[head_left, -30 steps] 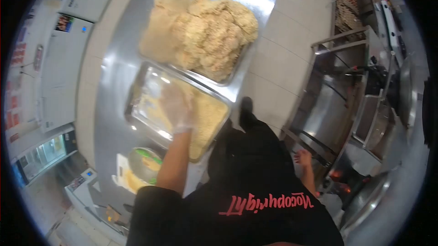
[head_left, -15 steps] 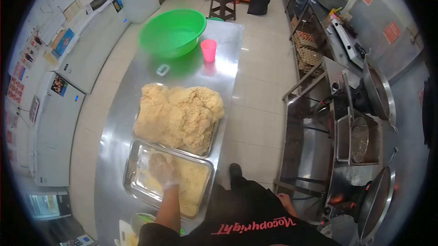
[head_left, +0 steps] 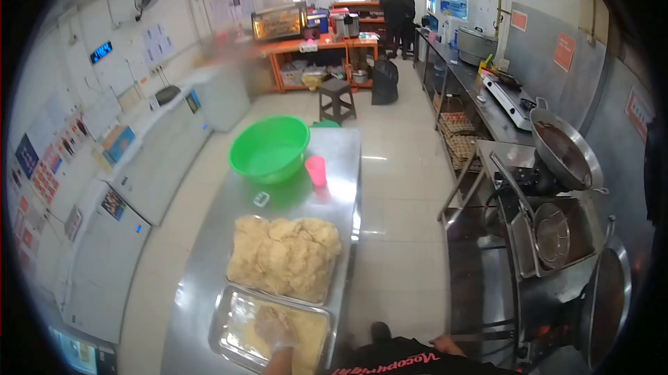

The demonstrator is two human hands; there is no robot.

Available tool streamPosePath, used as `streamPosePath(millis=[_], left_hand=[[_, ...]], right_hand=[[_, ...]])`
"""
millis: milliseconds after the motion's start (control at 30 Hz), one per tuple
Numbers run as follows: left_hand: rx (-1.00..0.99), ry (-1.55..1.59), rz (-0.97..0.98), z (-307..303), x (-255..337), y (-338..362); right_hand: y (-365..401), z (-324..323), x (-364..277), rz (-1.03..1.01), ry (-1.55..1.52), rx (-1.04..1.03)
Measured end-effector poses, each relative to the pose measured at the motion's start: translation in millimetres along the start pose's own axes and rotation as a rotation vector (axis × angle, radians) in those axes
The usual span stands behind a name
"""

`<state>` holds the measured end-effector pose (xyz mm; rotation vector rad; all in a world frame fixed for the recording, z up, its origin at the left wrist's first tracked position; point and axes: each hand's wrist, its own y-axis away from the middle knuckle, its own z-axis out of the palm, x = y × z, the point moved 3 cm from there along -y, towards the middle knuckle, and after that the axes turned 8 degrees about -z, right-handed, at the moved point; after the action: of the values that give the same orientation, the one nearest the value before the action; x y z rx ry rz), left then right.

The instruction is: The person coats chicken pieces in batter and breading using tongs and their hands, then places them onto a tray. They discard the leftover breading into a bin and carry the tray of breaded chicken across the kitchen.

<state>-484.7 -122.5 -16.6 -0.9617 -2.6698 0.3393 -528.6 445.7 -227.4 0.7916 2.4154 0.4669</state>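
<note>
My left hand (head_left: 275, 332), in a clear plastic glove, is down in a shallow metal tray (head_left: 220, 332). Its fingers look curled among pale yellow crumbs (head_left: 311, 330); what they hold is too blurred to make out. The crumbs cover mainly the tray's right side, while bare metal shows on the left. Just beyond it, a second tray carries a large heap of crumb-coated food (head_left: 282, 253). Beside my dark clothing, my right hand (head_left: 445, 345) is bare, with fingers loosely closed and nothing visible in them.
A green basin (head_left: 270, 149), a pink cup (head_left: 316, 171) and a small white device (head_left: 261, 199) stand farther along the steel table (head_left: 202, 298). Woks (head_left: 567, 149) and a fryer basket (head_left: 552, 236) line the right side. White freezers (head_left: 163, 159) are at left. Two people (head_left: 398, 20) stand far back.
My view has tilted up, bringing the far wall, counter and two people into sight. My left hand stays in the crumb tray, its fingers more curled. My right hand stays at my side.
</note>
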Motion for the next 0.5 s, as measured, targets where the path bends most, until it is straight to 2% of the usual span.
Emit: streamPosePath(millis=[67, 100, 133, 167, 200, 267, 300, 367, 400, 433, 467, 500], left_hand=[[-0.186, 0.225, -0.059, -3, -4, -4], [0.203, 0.216, 0.012, 12, -12, -5], [0.206, 0.222, 0.011, 6, -9, -11], [0.116, 0.246, -0.056, 1, -11, -14], [0.023, 0.271, -0.123, -5, -9, -20], [-0.015, 0.252, -0.100, -12, -7, -27], [-0.046, 0.230, -0.081, -15, -1, -16], [-0.058, 0.192, -0.121, -20, 4, -13], [-0.056, 0.158, -0.149, -18, 2, -18], [0.036, 0.204, -0.126, -1, -11, -16], [0.048, 0.196, -0.124, -2, -16, -16], [-0.096, 0.107, -0.164, 2, -22, -13]], right_hand=[[7, 6, 5, 0.642, -0.859, 0.092], [8, -1, 2, 0.635, -0.857, 0.105], [14, -2, -2, 0.702, -0.929, 0.085], [20, -3, -5, 0.773, -0.999, 0.060], [20, -5, -2, 0.779, -0.992, 0.059], [32, -3, -5, 0.373, -0.293, -0.221], [46, 2, 2, 0.388, -0.286, -0.245], [27, 21, 4, 0.182, -0.042, -0.296], [21, 33, 3, 0.160, -0.050, -0.289], [18, 42, 10, 0.200, -0.110, -0.305], [15, 44, 13, 0.246, -0.171, -0.325], [11, 46, 13, 0.240, -0.176, -0.325]])
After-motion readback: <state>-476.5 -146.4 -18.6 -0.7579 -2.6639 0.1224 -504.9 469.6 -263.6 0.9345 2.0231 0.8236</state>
